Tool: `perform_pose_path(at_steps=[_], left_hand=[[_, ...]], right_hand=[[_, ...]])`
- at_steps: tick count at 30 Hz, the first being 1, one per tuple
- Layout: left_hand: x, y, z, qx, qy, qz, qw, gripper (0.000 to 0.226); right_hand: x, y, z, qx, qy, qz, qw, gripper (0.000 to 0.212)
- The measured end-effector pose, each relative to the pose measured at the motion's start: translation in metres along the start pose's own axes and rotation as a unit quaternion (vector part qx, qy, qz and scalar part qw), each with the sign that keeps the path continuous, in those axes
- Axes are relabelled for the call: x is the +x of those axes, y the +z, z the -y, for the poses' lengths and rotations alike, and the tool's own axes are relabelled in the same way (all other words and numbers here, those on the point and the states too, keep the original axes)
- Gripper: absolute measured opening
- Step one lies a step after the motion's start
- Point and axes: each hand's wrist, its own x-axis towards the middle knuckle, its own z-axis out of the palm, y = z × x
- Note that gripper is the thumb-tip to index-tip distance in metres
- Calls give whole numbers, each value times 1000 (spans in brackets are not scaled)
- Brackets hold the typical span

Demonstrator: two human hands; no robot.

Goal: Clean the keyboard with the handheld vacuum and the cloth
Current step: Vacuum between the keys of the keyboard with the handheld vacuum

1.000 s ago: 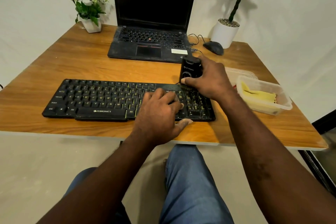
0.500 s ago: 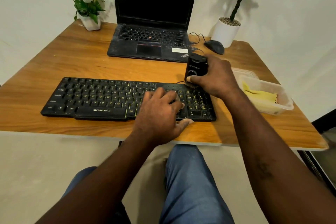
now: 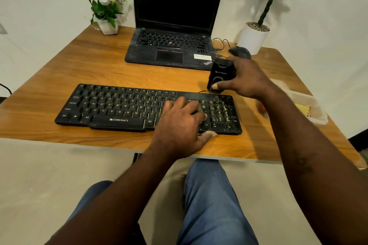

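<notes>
**While 1 hand rests on the keyboard, the other grips the vacuum**

While the left hand (image 3: 179,125) lies on the right part of the black keyboard (image 3: 119,105), its fingers are loosely bent over the keys and close on nothing. Its thumb reaches the keyboard's front edge. The keyboard lies flat across the middle of the frame on the wooden tabletop (image 3: 99,65), roughly parallel to the near edge.

The right hand (image 3: 245,77) is wrapped around the black handheld vacuum (image 3: 219,74), right of centre. Its thumb presses the vacuum's front face near the lower end, and its fingers curl round the far side. The vacuum stands upright just behind the keyboard's far right corner. Whether its base touches the tabletop cannot be told.

At the right edge of the frame, partly hidden by the right forearm, sits a clear plastic container (image 3: 318,117) with the yellow cloth (image 3: 301,110) inside it; both are blurred.

At upper centre an open laptop (image 3: 171,45) with a dark screen faces the person. A dark mouse (image 3: 240,51) lies just right of it, close above the right hand. Behind the mouse, in the upper right, stands a white pot with a green plant (image 3: 253,38). In the upper left a small white pot of pale flowers (image 3: 105,6) stands at the tabletop's far corner. Below the tabletop, 2 legs in blue jeans (image 3: 209,205) fill the lower frame.
</notes>
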Motion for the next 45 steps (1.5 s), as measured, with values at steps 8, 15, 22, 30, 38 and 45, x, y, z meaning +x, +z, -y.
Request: perform_pose_path(at_steps=[8,15,22,30,38,45], left_hand=[[0,0,1,-1,-2,-12,1000,65],[-1,0,1,-4,3,-17,1000,65],[-1,1,1,-3,1,-14,1000,65],[0,0,-1,1,1,-18,1000,64],[-1,-1,0,2,-3,-6,1000,66],[-1,0,0,-2,1,-10,1000,66]], right_hand=[[-4,-30,-32,-97,40,24,994,75],[-15,2,-2,-11,-57,13,998,60],[-19,-32,-34,-113,-4,23,993,60],[-15,-1,-7,-54,-49,-32,997,63],[-4,-2,3,-55,-67,71,994,62],[-28,-22,-18,-51,-17,23,998,53]])
